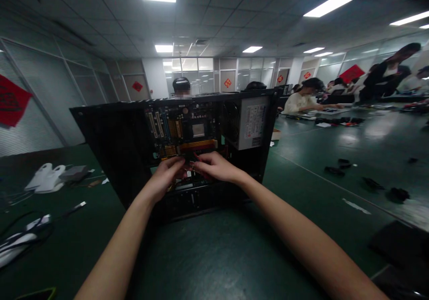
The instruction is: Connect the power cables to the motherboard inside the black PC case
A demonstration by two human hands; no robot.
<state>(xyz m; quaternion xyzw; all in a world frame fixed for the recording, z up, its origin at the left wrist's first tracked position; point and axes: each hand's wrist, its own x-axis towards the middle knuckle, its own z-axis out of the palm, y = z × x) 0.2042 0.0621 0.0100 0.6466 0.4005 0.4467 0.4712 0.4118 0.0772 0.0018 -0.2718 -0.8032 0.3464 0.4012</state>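
The left fingers and right fingers partly cover the wires between them; contact details are too small to determine. Fine print on the power supply is illegible. The left edge cuts off a red hanging and a white object; one dark item is blurred.

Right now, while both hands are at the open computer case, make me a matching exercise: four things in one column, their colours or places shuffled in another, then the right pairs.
Column one:
1. table
2. power supply
3. right hand
4. computer case

Column two:
A. at the case's open side, below the motherboard in view
B. black
C. dark green
D. in the case's upper right corner in view

Right pairs:
1 - C
2 - D
3 - A
4 - B
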